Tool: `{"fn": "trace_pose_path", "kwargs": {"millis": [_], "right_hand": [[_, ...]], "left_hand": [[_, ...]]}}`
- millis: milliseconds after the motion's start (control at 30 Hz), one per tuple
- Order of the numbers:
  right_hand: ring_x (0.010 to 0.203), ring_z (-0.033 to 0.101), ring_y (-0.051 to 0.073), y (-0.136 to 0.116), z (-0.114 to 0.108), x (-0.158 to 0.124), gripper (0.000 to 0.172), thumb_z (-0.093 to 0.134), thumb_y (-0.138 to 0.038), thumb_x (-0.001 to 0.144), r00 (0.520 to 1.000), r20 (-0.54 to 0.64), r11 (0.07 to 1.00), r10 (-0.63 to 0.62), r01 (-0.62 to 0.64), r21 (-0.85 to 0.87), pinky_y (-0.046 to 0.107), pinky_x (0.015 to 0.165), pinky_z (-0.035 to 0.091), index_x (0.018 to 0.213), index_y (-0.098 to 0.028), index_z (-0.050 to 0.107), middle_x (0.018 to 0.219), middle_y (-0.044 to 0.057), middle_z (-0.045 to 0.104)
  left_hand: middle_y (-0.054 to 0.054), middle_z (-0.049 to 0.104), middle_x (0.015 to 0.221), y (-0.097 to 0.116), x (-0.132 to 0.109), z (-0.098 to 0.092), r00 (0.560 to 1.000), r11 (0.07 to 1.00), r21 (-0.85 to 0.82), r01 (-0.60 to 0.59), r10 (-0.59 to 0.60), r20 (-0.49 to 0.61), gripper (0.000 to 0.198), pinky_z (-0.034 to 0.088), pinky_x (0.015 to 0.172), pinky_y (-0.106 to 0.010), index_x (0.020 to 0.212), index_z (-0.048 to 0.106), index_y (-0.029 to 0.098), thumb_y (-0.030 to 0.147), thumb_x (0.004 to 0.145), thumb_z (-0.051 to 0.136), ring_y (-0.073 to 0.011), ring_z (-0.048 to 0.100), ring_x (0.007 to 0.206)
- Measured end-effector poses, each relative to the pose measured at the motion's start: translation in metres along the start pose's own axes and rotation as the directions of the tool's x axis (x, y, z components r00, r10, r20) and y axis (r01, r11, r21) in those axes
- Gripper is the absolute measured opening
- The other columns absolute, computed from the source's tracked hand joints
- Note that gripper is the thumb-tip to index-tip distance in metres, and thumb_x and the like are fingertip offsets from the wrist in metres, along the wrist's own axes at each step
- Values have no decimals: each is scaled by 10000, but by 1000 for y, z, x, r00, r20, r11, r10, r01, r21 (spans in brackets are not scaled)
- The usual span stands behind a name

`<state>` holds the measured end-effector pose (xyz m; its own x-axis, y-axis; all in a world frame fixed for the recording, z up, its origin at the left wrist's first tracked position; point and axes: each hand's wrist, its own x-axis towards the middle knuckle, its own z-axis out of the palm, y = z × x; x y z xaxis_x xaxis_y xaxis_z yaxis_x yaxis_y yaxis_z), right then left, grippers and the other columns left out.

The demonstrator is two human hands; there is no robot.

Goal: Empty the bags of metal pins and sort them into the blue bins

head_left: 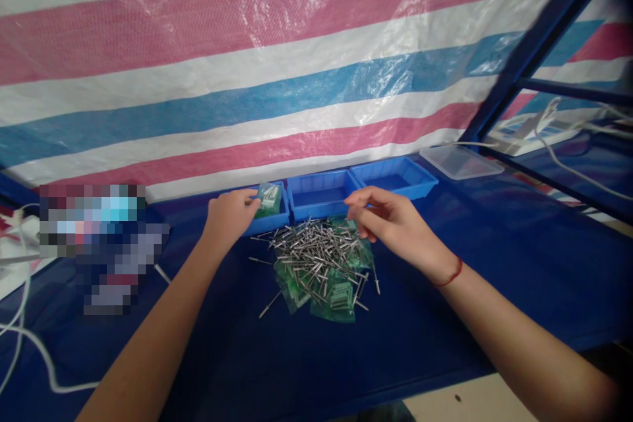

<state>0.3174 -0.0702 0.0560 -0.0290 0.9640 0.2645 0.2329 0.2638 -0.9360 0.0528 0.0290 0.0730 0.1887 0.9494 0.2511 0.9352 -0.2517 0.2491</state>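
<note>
My left hand (231, 216) is at the left blue bin, its thumb and fingers closed on the edge of a small clear-green plastic bag (270, 195) with pale pieces inside. More green shows beneath that bag in the bin. My right hand (388, 216) hovers by the front of the middle bin, over the right side of a heap of pop rivets (319, 247). Its fingers are loosely bent and apart, with nothing visible between them. Several green bags lie under and around the heap, one with pale strips (341, 297) at the front. A few rivets (270, 304) lie loose beside it.
Beyond the heap stand the middle bin (321, 196) and right bin (395, 177) in a row. A clear plastic lid (459, 162) lies at the back right, near a blue metal frame (537, 46). White cables (49, 369) run along the left. A striped sheet (277, 99) hangs behind.
</note>
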Motion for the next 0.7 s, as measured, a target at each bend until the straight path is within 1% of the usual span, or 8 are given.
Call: {"fn": "trace_pose_path", "kwargs": {"millis": [100, 167, 233, 333, 400, 533, 600, 700], "right_hand": [[559, 528, 107, -3, -19, 3, 135, 525, -275, 826, 985, 171, 947, -27, 80, -312, 241, 526, 403, 822, -176, 616, 675, -9, 595], [604, 555, 125, -3, -30, 5, 152, 502, -248, 822, 977, 213, 864, -17, 122, -488, 248, 571, 396, 779, -182, 631, 687, -3, 625], [614, 570, 135, 1, -36, 7, 163, 490, -236, 819, 979, 202, 771, 8, 122, -625, 254, 591, 384, 798, -189, 645, 699, 0, 647], [659, 599, 163, 10, -37, 10, 192, 487, -257, 823, 985, 162, 625, 60, 90, -775, 261, 614, 370, 840, -192, 666, 740, 26, 680], [694, 622, 185, 18, -34, 13, 220, 482, -288, 831, 982, 145, 575, 123, 48, -817, 266, 614, 365, 836, -191, 680, 771, 51, 700], [711, 645, 205, 30, -25, 16, 260, 486, -335, 838, 976, 107, 577, 188, -22, -816, 269, 607, 368, 764, -187, 687, 808, 80, 720], [709, 647, 208, 34, -21, 17, 252, 517, -352, 823, 979, 82, 585, 186, -43, -810, 268, 599, 370, 731, -185, 682, 812, 86, 723], [700, 649, 212, 38, -18, 17, 224, 562, -364, 794, 983, 35, 606, 182, -84, -791, 267, 578, 373, 731, -185, 681, 811, 90, 723]], "left_hand": [[-85, 719, 995, 4, -4, -1, 996, 971, 224, -84, 88, -7, 228, 441, 778, -389, 862, 751, 234, 311, 811, 542, -309, 619, 938], [-93, 708, 984, 6, -9, -2, 991, 938, 325, -122, 135, -20, 253, 434, 741, -386, 860, 747, 227, 318, 839, 512, -307, 607, 912], [-86, 700, 980, 9, -17, -3, 983, 937, 320, -144, 173, -63, 262, 427, 734, -376, 918, 735, 222, 316, 861, 497, -293, 592, 907], [-62, 690, 994, 19, -33, -2, 952, 948, 220, -231, 267, -150, 255, 420, 777, -371, 965, 709, 218, 287, 892, 475, -259, 575, 910], [-48, 685, 990, 29, -47, -1, 922, 937, 116, -330, 346, -171, 241, 415, 820, -371, 972, 690, 213, 253, 906, 461, -229, 572, 903], [-45, 668, 1000, 50, -75, 5, 849, 845, -89, -528, 521, -87, 221, 418, 855, -368, 1022, 657, 207, 225, 914, 465, -208, 556, 933], [-42, 665, 1002, 57, -83, 8, 829, 817, -142, -559, 557, -54, 209, 421, 838, -370, 1012, 657, 215, 217, 909, 475, -210, 549, 937], [-38, 668, 992, 60, -88, 12, 821, 805, -180, -565, 570, -26, 196, 417, 816, -375, 982, 663, 227, 214, 904, 484, -212, 546, 932]]}}
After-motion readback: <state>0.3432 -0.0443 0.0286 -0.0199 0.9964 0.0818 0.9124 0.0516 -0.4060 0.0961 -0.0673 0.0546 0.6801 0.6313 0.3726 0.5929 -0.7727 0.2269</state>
